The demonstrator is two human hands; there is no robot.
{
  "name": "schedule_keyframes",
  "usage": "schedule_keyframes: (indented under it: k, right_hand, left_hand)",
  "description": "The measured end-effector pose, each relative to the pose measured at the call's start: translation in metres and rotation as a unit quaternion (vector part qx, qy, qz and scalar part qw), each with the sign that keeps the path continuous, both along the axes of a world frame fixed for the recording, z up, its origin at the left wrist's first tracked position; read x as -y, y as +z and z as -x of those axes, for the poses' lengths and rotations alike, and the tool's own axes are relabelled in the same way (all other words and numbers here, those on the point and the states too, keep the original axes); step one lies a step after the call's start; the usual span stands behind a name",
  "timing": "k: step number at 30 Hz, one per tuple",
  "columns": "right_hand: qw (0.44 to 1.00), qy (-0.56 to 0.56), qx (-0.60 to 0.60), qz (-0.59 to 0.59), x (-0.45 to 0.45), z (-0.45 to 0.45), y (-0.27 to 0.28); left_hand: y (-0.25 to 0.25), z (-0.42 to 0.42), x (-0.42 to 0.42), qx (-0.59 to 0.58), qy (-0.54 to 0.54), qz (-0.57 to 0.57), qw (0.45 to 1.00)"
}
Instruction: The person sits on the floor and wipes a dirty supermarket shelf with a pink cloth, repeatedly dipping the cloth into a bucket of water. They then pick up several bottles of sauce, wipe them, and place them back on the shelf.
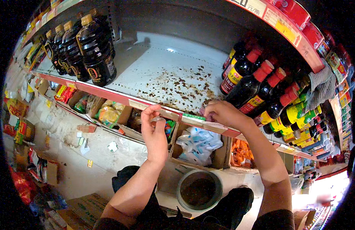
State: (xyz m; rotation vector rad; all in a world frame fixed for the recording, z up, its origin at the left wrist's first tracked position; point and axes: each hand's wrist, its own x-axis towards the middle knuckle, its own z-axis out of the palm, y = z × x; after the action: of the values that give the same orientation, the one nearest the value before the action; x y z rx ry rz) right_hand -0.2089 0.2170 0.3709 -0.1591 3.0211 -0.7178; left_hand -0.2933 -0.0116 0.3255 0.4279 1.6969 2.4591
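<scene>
My right hand is closed around a crumpled purple cloth at the front edge of a white metal shelf. Brown, flaky dirt covers the middle and front of that shelf. My left hand is raised in front of the shelf's red price rail, its fingers curled; whether it touches the rail or holds something small, I cannot tell. Dark plastic bottles stand to the left on the shelf. Glass sauce bottles with red caps stand close to my right hand.
Below the rail are cardboard boxes of packets and orange packs. A round grey bucket with dark liquid stands between my legs. A grey cloth hangs at the right. Paper scraps and a cardboard box lie on the floor.
</scene>
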Motion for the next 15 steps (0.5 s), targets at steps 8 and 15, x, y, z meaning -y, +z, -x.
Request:
schedule_keyframes:
  k: [8, 15]
  right_hand:
    - [0.994, -0.037, 0.099, 0.033, 0.013, 0.046, 0.010]
    - [0.991, 0.040, 0.082, 0.097, -0.021, 0.030, -0.019]
  left_hand:
    - [0.004, -0.001, -0.005, 0.028, -0.029, -0.059, 0.997]
    - [0.004, -0.010, -0.011, 0.005, -0.059, -0.011, 0.998]
